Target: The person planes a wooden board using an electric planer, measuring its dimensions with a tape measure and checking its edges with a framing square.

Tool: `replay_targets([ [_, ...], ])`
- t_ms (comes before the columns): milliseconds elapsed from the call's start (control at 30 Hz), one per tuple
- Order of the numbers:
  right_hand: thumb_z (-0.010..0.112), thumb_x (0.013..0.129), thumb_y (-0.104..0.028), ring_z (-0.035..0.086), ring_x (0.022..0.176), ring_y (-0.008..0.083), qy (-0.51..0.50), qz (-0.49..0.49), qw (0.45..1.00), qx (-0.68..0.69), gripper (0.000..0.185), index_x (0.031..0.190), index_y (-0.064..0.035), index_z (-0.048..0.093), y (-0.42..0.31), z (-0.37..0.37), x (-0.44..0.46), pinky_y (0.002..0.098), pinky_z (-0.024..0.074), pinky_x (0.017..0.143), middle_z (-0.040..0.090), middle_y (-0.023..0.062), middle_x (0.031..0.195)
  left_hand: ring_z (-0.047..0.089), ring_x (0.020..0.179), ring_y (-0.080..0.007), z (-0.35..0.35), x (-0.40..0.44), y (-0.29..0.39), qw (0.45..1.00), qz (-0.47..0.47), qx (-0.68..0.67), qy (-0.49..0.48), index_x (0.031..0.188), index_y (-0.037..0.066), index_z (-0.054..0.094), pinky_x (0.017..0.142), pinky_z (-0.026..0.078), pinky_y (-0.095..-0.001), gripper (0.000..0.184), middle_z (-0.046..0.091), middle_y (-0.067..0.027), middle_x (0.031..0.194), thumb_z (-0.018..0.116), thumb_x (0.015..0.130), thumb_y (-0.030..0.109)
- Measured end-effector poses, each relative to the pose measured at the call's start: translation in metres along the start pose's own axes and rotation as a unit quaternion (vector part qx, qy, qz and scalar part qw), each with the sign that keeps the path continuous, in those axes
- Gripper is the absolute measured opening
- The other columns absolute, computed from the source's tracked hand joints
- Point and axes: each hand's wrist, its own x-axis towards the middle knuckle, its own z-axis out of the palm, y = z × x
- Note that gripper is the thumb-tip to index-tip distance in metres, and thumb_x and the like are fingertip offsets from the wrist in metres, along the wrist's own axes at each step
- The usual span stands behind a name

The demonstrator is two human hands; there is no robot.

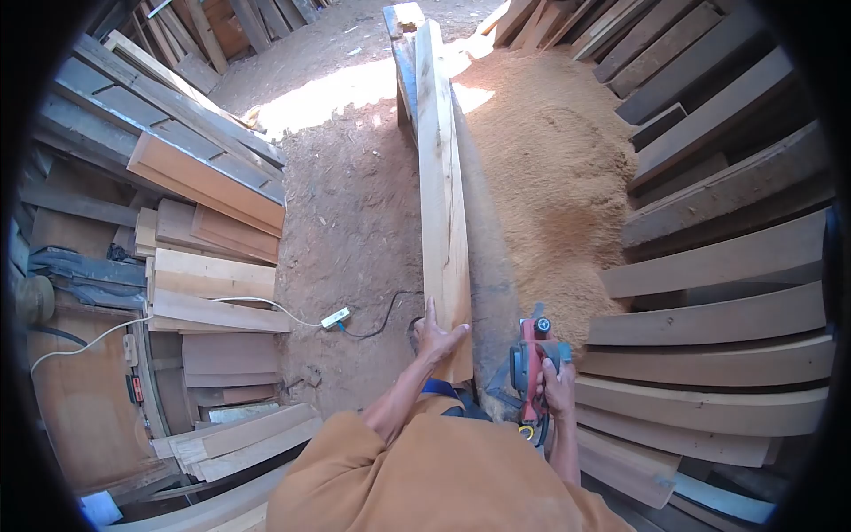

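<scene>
A long pale wooden board point(443, 186) stretches away in front of me, its surface marked by a dark crack. My left hand point(434, 339) grips its near end, thumb across the top and one finger pointing along it; the remaining fingers are partly hidden at the left edge. To the right of the board, my right hand point(558, 387) is closed round the handle of a red and teal electric hand planer point(530, 362). The planer is held apart from the board, beside its near end.
A bench support point(403, 62) stands under the board's far end. Sawdust point(558, 177) is heaped on the right. Stacked planks point(709, 328) line the right side, with more boards point(213, 275) on the left. A white socket block point(336, 317) with cords lies on the dirt floor.
</scene>
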Motion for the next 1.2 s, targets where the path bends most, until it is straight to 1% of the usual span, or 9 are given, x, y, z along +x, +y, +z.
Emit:
replay_targets([
  [233,0.058,0.104,-0.046,0.054,0.054,0.0065,-0.033,-0.010,0.999,-0.004,0.044,0.122,-0.0060,0.061,-0.037,0.006,-0.005,0.0239,0.0447,0.048,0.055,-0.0028,0.070,0.053,0.134,-0.0219,0.009,0.001,0.009,0.879,0.037,-0.428,-0.208,0.166,0.005,0.009,0.113,0.043,-0.0351,0.107,0.050,-0.0173,0.153,0.080,0.086,0.016],
  [533,0.055,0.105,-0.035,0.055,0.058,0.0066,-0.074,-0.021,0.997,0.025,0.032,0.117,-0.0050,0.058,-0.069,0.023,0.004,0.0252,0.0451,0.049,0.058,-0.0017,0.075,0.051,0.138,-0.0249,0.046,0.034,-0.012,0.957,0.139,-0.119,-0.223,0.166,0.005,0.010,0.114,0.042,-0.0362,0.090,0.049,-0.0162,0.156,0.066,0.096,0.013],
  [633,0.056,0.103,-0.037,0.056,0.059,0.0084,-0.102,-0.014,0.994,0.037,0.036,0.115,-0.0030,0.057,-0.069,0.035,0.008,0.0268,0.0478,0.053,0.059,-0.0003,0.076,0.056,0.134,-0.0250,0.040,0.025,-0.020,0.932,0.158,-0.217,-0.245,0.166,0.005,0.018,0.112,0.043,-0.0358,0.081,0.057,-0.0154,0.148,0.063,0.099,0.011],
  [800,0.057,0.103,-0.047,0.056,0.059,0.0073,-0.135,-0.057,0.989,0.006,0.045,0.115,-0.0038,0.057,-0.042,0.054,0.015,0.0256,0.0478,0.052,0.057,-0.0007,0.076,0.058,0.131,-0.0214,0.011,0.002,-0.066,0.907,-0.026,-0.113,-0.404,0.153,0.002,0.046,0.106,0.048,-0.0348,0.055,0.064,-0.0123,0.138,0.062,0.101,0.011],
  [967,0.060,0.099,-0.056,0.059,0.062,0.0098,-0.097,-0.095,0.989,-0.048,0.059,0.119,-0.0006,0.059,-0.046,0.083,0.056,0.0276,0.0507,0.055,0.060,0.0013,0.076,0.059,0.119,-0.0207,0.021,-0.046,-0.053,0.835,0.043,-0.015,-0.549,0.138,-0.001,0.057,0.107,0.045,-0.0345,0.043,0.066,-0.0100,0.127,0.064,0.099,0.013],
  [1000,0.060,0.096,-0.052,0.071,0.075,0.0353,-0.077,-0.092,0.989,-0.091,0.060,0.114,0.0057,0.062,-0.064,0.092,0.070,0.0459,0.0531,0.072,0.069,0.0205,0.078,0.059,0.119,-0.0211,0.024,-0.052,-0.040,0.815,0.050,-0.016,-0.576,0.139,-0.001,0.056,0.107,0.044,-0.0346,0.045,0.066,-0.0108,0.128,0.065,0.098,0.014],
  [1067,0.059,0.097,-0.050,0.071,0.077,0.0386,-0.072,-0.138,0.981,-0.115,0.058,0.113,0.0060,0.062,-0.081,0.111,0.118,0.0474,0.0532,0.074,0.070,0.0205,0.078,0.059,0.120,-0.0214,0.052,-0.053,-0.060,0.810,0.167,-0.006,-0.563,0.139,0.001,0.056,0.106,0.045,-0.0345,0.046,0.065,-0.0126,0.129,0.066,0.097,0.016],
  [1100,0.059,0.097,-0.049,0.071,0.076,0.0360,-0.075,-0.148,0.980,-0.105,0.058,0.113,0.0062,0.062,-0.100,0.120,0.138,0.0458,0.0534,0.072,0.070,0.0190,0.077,0.059,0.120,-0.0215,0.063,-0.052,-0.073,0.804,0.225,-0.002,-0.551,0.139,0.002,0.056,0.106,0.045,-0.0345,0.046,0.065,-0.0135,0.129,0.067,0.096,0.017],
  [1200,0.059,0.098,-0.049,0.070,0.070,0.0266,-0.102,-0.128,0.985,-0.053,0.058,0.113,0.0067,0.063,-0.155,0.147,0.208,0.0402,0.0538,0.067,0.068,0.0150,0.074,0.062,0.111,-0.0219,0.053,-0.034,-0.069,0.828,0.087,0.012,-0.554,0.131,0.005,0.060,0.099,0.049,-0.0364,0.040,0.069,-0.0110,0.118,0.069,0.095,0.019],
])
